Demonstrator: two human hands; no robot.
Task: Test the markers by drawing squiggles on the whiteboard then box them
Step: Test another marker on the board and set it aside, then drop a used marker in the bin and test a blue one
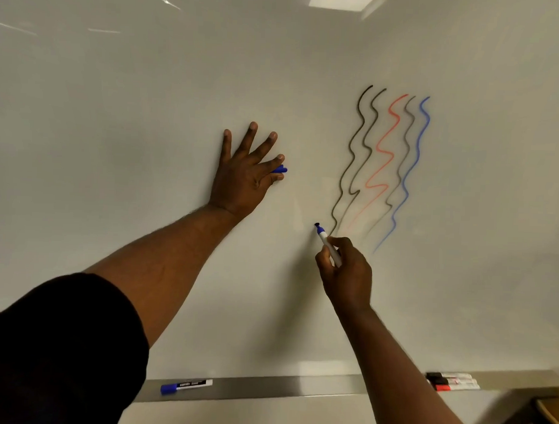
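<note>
The whiteboard (148, 112) fills the view. Several squiggles (384, 164) run down it at the right: black, red and blue lines. My right hand (346, 271) grips an uncapped blue marker (327, 243), its tip close to the board just left of the lowest black squiggle. My left hand (244, 175) presses flat on the board with fingers spread, and pinches a blue cap (280, 170) between thumb and forefinger.
A metal tray (265, 389) runs under the board. A capped blue marker (186, 386) lies on its left part. Three markers (453, 381), black- and red-capped, lie at its right end. A wooden table corner (551, 415) shows at bottom right.
</note>
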